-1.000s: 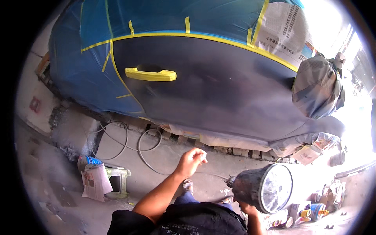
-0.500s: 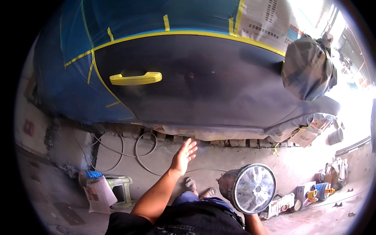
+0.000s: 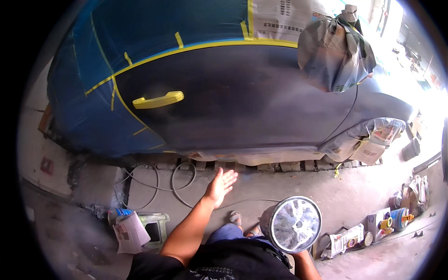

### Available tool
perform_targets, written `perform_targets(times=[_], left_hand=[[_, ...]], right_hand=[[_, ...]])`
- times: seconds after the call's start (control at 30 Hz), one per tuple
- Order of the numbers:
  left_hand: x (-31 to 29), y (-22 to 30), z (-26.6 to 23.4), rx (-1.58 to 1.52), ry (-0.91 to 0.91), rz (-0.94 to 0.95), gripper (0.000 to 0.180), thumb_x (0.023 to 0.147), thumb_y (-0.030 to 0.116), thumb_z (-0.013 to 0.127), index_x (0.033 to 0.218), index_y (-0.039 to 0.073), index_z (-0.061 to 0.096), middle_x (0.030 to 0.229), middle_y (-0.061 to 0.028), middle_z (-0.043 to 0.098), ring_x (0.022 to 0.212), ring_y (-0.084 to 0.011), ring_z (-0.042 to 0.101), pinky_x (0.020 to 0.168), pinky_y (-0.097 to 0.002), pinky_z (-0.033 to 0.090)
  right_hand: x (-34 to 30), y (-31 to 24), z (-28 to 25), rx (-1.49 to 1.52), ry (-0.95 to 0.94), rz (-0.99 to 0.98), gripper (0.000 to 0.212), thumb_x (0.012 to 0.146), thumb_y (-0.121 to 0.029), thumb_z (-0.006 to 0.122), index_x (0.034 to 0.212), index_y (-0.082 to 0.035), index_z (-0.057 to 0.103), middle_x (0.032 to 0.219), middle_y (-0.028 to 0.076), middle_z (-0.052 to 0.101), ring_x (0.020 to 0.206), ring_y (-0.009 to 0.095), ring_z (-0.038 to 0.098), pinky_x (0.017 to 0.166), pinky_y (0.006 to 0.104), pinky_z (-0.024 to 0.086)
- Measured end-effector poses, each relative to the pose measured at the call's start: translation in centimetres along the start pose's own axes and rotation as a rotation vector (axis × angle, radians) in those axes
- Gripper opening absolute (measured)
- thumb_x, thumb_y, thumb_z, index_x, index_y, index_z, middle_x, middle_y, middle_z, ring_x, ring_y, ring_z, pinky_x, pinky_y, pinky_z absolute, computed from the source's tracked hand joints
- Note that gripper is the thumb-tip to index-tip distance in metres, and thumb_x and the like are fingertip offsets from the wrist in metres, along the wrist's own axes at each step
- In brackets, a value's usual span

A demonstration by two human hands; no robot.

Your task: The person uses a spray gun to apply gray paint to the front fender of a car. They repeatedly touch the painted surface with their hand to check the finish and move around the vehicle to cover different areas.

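Observation:
My left hand [image 3: 219, 187] is held out in the air below the car door, holding nothing, its fingers straight and the thumb side up. My right hand [image 3: 301, 255] is mostly hidden beneath a spray gun with a round cup, whose lid [image 3: 297, 223] is grey, smeared and has a small hole in the middle; only the wrist area shows. The dark grey car door [image 3: 242, 98] lies ahead of both hands, neither touching it. Yellow masking tape covers its handle [image 3: 158, 100]. Newspaper wraps the side mirror [image 3: 333, 53].
Blue masking film [image 3: 168, 25] edged with yellow tape covers the car's windows and rear. A hose [image 3: 161, 188] loops over the floor. A green stool [image 3: 156, 224] with paper stands at left. Tape rolls [image 3: 386, 224], cans and paper lie at right. Newspaper covers the wheel [image 3: 368, 140].
The view has shifted, so the wrapped mirror and front wheel sit further left. The spray gun has moved slightly left in the view. My left hand stays outstretched, turned slightly.

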State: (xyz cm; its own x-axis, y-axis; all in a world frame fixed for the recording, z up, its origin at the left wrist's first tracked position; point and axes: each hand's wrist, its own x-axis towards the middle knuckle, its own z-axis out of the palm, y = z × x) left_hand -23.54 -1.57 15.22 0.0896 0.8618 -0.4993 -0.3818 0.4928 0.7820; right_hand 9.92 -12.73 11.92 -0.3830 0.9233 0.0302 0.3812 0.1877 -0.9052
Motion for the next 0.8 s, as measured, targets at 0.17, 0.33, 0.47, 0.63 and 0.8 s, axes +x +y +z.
perform_targets(times=[0.17, 0.33, 0.47, 0.63, 0.8], left_hand=[[-0.6, -0.9, -0.3, -0.009, -0.004, -0.039, 0.083, 0.089, 0.067, 0.025, 0.142, 0.003, 0.027, 0.144, -0.013, 0.036, 0.136, -0.0244, 0.029, 0.11, -0.0419, 0.017], [-1.0, -1.0, -2.7, -0.04, -0.017, -0.051, 0.084, 0.089, 0.067, 0.026, 0.141, 0.001, 0.029, 0.142, -0.0131, 0.039, 0.133, -0.024, 0.034, 0.109, -0.0393, 0.022], [-1.9, -0.4, -5.7, -0.054, -0.022, -0.054, 0.082, 0.09, 0.066, 0.028, 0.14, 0.001, 0.03, 0.14, -0.0135, 0.041, 0.13, -0.0235, 0.038, 0.106, -0.0377, 0.027], [-2.9, 0.5, -11.5, -0.09, -0.025, -0.05, 0.081, 0.09, 0.065, 0.028, 0.139, 0.0, 0.031, 0.139, -0.0142, 0.043, 0.128, -0.0235, 0.04, 0.104, -0.0372, 0.03], [-3.2, 1.6, -17.6, -0.142, -0.061, -0.04, 0.081, 0.091, 0.064, 0.029, 0.139, -0.001, 0.031, 0.137, -0.0149, 0.044, 0.126, -0.0236, 0.043, 0.102, -0.0365, 0.032]], right_hand=[[-0.6, -0.4, 0.1, 0.025, -0.009, 0.025, 0.012, 0.077, -0.007, 0.064, 0.089, -0.005, 0.066, 0.087, 0.011, 0.064, 0.083, 0.025, 0.06, 0.073, 0.0391, 0.048], [-0.1, -1.7, 1.8, 0.022, -0.012, 0.035, 0.012, 0.077, -0.007, 0.064, 0.089, -0.004, 0.066, 0.086, 0.011, 0.064, 0.083, 0.025, 0.06, 0.073, 0.039, 0.048], [1.0, -3.4, 4.1, 0.017, -0.018, 0.039, 0.012, 0.077, -0.007, 0.063, 0.089, -0.004, 0.066, 0.086, 0.011, 0.064, 0.082, 0.025, 0.06, 0.073, 0.0388, 0.048], [3.0, -6.1, 9.0, -0.001, -0.051, 0.052, 0.012, 0.077, -0.007, 0.063, 0.089, -0.004, 0.066, 0.086, 0.011, 0.064, 0.082, 0.025, 0.06, 0.072, 0.0386, 0.048], [1.3, -0.2, 14.8, -0.112, -0.043, 0.092, 0.01, 0.08, -0.007, 0.058, 0.087, -0.003, 0.064, 0.084, 0.01, 0.064, 0.08, 0.024, 0.06, 0.069, 0.0372, 0.049]])
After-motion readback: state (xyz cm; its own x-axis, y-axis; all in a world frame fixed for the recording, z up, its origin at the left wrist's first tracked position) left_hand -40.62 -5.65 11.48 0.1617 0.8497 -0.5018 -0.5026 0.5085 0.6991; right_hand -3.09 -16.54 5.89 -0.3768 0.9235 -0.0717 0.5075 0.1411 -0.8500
